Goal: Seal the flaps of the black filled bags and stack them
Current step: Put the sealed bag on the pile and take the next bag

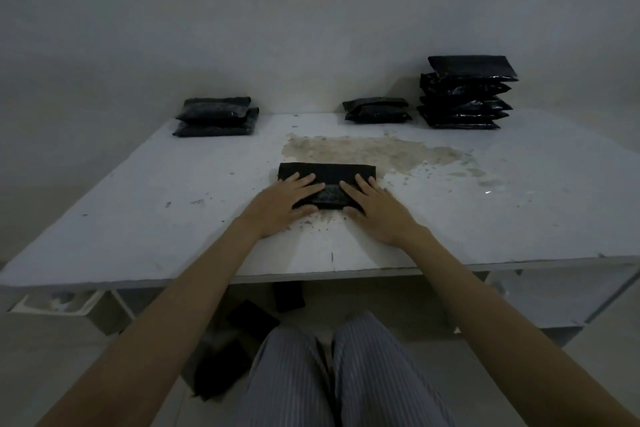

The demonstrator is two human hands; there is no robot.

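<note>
Flatly, left hand and right hand, fingers spread, press the black bag between them.

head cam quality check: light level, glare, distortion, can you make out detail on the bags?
Head view: dim, flat light with a grey cast and soft shadows; the black bag under the left hand and right hand shows little surface detail. Small glare streaks on the tall stack at back right. Wide-angle bowing bends the table edges. Items under the table are too dark to identify.
</note>
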